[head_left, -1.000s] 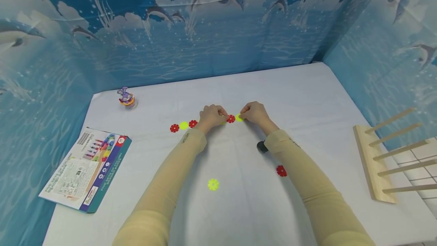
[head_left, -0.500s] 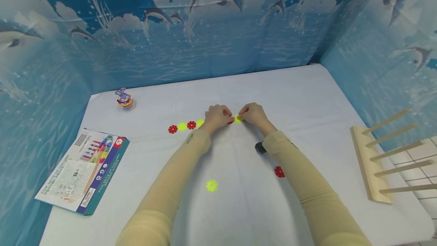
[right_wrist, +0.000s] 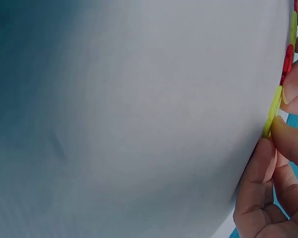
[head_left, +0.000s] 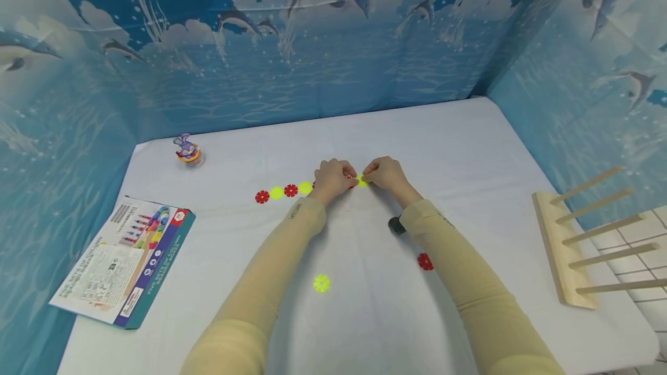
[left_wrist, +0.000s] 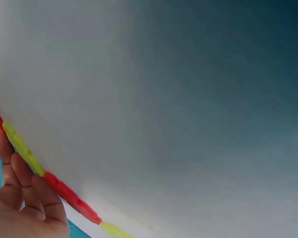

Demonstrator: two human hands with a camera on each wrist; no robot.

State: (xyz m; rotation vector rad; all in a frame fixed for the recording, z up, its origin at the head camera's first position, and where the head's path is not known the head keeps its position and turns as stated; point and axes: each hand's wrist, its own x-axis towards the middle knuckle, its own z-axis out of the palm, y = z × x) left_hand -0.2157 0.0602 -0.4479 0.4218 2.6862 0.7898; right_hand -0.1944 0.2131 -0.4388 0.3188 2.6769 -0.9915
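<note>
A chain of red and yellow-green flower-shaped discs (head_left: 283, 191) lies across the white table (head_left: 469, 149). My left hand (head_left: 333, 177) has its fingers curled on the chain's right end, over a red disc (head_left: 352, 180). My right hand (head_left: 383, 173) pinches a yellow-green disc (head_left: 362, 180) pressed against that red one. In the right wrist view the fingers (right_wrist: 268, 163) hold the yellow-green disc (right_wrist: 274, 110) edge-on. The left wrist view shows the fingers (left_wrist: 20, 173) beside the chain (left_wrist: 54, 181).
A loose yellow-green disc (head_left: 321, 283) and a red disc (head_left: 425, 261) lie nearer me. A small black object (head_left: 396, 225) sits by my right forearm. A picture box (head_left: 122, 259) lies left, a toy figure (head_left: 187, 149) far left, a wooden peg rack (head_left: 568, 247) right.
My left hand has slid right along the chain, covering most of the red disc. The gap to the yellow-green disc in my right hand has closed.
</note>
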